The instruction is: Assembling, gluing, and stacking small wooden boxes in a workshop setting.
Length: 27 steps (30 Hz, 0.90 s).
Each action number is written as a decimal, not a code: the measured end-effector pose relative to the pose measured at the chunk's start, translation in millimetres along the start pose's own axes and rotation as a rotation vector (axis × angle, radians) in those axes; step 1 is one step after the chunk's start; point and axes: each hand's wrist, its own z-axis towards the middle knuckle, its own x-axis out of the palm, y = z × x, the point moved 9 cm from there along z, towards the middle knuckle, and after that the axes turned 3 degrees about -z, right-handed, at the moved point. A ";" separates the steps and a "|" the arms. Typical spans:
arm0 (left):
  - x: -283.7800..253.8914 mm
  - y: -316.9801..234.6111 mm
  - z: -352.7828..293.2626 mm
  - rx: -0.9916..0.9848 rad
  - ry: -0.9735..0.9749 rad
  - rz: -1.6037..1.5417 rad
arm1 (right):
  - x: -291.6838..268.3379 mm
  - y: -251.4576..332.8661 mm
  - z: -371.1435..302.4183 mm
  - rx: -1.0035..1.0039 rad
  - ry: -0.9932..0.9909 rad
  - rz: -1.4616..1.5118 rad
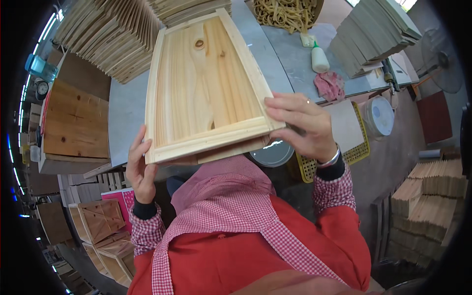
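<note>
1. While both hands support it, a pale, framed wooden panel with dark knots (pixel 209 88) sits tilted in front of the person, its broad face up and its near end projecting past the near edge of a grey-blue tabletop (pixel 127 113); whether its far end touches anything, I cannot tell.

2. At the panel's near left corner, the left hand (pixel 140 164) is partly open, its fingers along the side edge and its thumb by the end, gripping the corner.

3. At the near right corner, the right hand (pixel 306 125) is curled part-way around the frame, fingers over the top edge and thumb below, keeping hold of the wood.

4. Beyond the panel's left side stands a leaning row of thin, light-brown wooden boards (pixel 110 37).

5. To the right on the tabletop, a white plastic bottle with a green cap (pixel 319 60) stands just beside a crumpled pink cloth (pixel 329 86), near a tall stack of grey-edged boards (pixel 366 42); a heap of tan, curling strips (pixel 290 14) lies farther back.

6. Below the table's right part, a yellow perforated plastic basket (pixel 363 148) is near a round white tub (pixel 381 117).
</note>
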 end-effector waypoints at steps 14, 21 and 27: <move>-31.0 27.8 -39.3 -0.280 -0.511 -0.266 | 6.0 -374.4 90.3 0.553 0.086 -0.870; -44.3 52.1 -71.9 -0.408 -0.535 -0.094 | 87.5 -330.3 81.3 0.481 0.594 -0.876; -39.9 58.9 -43.0 -0.408 -0.443 -0.127 | 47.9 -282.1 61.8 0.206 0.156 -0.582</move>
